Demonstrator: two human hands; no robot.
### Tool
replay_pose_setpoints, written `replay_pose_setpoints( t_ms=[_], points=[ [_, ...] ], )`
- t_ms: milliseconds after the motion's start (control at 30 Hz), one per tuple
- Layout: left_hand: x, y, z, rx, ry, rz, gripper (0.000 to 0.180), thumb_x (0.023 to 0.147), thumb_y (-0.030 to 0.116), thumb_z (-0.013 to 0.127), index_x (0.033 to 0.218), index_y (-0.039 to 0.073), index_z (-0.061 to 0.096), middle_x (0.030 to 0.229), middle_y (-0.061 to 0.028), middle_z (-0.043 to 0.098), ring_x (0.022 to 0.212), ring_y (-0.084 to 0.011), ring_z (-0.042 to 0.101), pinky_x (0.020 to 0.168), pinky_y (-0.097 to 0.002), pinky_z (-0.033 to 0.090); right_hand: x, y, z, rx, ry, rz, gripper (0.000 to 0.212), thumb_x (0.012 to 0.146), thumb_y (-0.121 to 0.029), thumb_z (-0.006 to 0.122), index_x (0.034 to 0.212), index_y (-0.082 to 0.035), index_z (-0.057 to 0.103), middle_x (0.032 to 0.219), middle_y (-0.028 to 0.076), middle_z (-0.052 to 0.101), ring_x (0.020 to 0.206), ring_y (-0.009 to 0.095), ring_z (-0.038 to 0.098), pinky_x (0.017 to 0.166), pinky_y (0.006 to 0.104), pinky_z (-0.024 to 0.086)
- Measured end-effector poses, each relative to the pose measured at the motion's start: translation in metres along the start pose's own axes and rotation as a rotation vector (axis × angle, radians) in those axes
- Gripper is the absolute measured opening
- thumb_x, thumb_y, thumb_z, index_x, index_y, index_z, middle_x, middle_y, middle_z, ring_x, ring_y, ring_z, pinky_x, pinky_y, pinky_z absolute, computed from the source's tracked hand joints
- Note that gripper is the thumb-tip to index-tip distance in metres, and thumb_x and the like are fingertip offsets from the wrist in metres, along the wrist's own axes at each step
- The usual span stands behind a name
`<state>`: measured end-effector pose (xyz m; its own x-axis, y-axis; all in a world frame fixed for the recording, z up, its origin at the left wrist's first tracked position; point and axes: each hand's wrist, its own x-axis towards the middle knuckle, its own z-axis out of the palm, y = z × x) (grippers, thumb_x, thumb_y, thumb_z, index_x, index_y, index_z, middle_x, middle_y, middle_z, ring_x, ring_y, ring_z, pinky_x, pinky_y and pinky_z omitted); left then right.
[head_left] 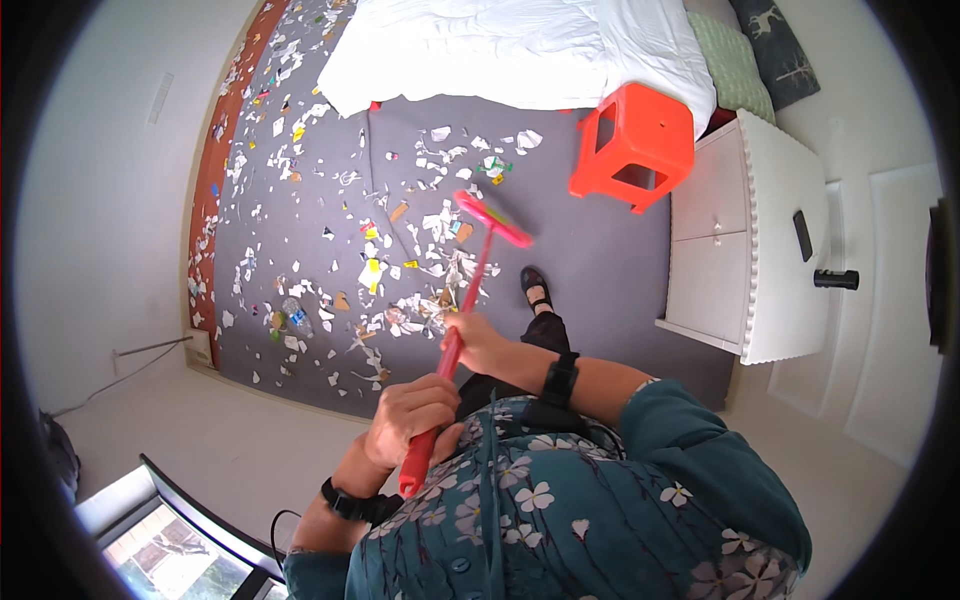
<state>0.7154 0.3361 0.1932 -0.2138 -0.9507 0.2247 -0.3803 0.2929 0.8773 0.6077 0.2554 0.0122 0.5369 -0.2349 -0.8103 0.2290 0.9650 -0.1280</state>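
Red broom [473, 288]: angled through the middle of the frame, butt end down at lower centre, pinkish head [494, 221] just above centre, kinda blurry, so can't tell if touching the floor [610, 250] or hovering
Left hand [412, 418]: wrapped round the handle [452, 356] near its bottom end, lower centre
Right hand [482, 343]: closed on the same handle further up, just below the middle of the frame
Scraps [372, 275]: all over centre-left and upper left, mostly white paper-looking bits plus some yellow and brown, thickest just left of the broom
Plastic bottle [296, 314]: lying among the bits, left of centre
Step in hand: pretty clearly sweeping, probably gathering loose stuff together, honestly nowhere near done
Next stroke: probably calls for getting the head flat behind some bits, then dragging toward the denser patch
Watch for: red stool [652, 125] upper right of centre, dark shoe [537, 283] near the head
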Motion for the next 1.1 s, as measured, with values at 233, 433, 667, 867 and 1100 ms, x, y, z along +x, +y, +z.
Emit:
replay_pose_setpoints(
  t_ms=[233,433,667,867,1100],
  points=[
    [-0.027,-0.049,0.025,-0.257,0.049,-0.093,0.008,0.082,-0.009,0.063,0.077,-0.004,0.059,0.085,-0.0165,0.063,0.087,-0.0337,0.065,0.080,-0.0402,0.053,0.045,-0.005,-0.068,-0.119,0.298,-0.014,0.008,0.083,-0.002,0.057,0.088,-0.003,0.051,0.073,0.014,0.053,0.059,0.027,0.058,0.048,0.0376,0.044],
    [-0.057,-0.039,-0.003,-0.100,0.155,-0.127,0.004,0.074,-0.007,0.061,0.073,-0.004,0.058,0.073,-0.0130,0.061,0.074,-0.0320,0.064,0.070,-0.0383,0.053,0.061,0.046,-0.007,-0.220,0.278,0.095,0.014,0.085,-0.006,0.055,0.096,-0.002,0.047,0.079,0.020,0.058,0.054,0.024,0.057,0.038,0.0282,0.033],
    [-0.064,-0.012,-0.027,-0.049,0.130,0.001,0.015,0.068,-0.004,0.070,0.069,0.002,0.056,0.070,-0.0107,0.059,0.070,-0.0316,0.064,0.062,-0.0394,0.053,0.045,0.066,0.010,-0.186,0.011,0.128,0.016,0.088,-0.009,0.058,0.100,-0.003,0.050,0.079,0.016,0.058,0.071,0.026,0.063,0.050,0.0379,0.047],
    [-0.046,-0.052,0.006,-0.200,-0.034,0.050,0.013,0.075,-0.006,0.066,0.084,-0.001,0.059,0.087,-0.0165,0.063,0.086,-0.0358,0.066,0.076,-0.0425,0.055,0.027,0.020,-0.068,0.048,0.130,0.020,0.013,0.084,-0.006,0.060,0.093,-0.004,0.051,0.075,0.012,0.054,0.068,0.028,0.061,0.067,0.0464,0.053],
    [-0.001,-0.085,0.064,-0.174,-0.039,-0.034,0.010,0.087,0.006,0.069,0.095,0.002,0.064,0.106,-0.0148,0.067,0.101,-0.0364,0.064,0.090,-0.0415,0.052,0.028,-0.036,-0.153,0.163,0.344,-0.215,0.013,0.079,-0.001,0.056,0.089,-0.006,0.049,0.074,0.011,0.049,0.065,0.027,0.055,0.062,0.0421,0.052]
  ],
)
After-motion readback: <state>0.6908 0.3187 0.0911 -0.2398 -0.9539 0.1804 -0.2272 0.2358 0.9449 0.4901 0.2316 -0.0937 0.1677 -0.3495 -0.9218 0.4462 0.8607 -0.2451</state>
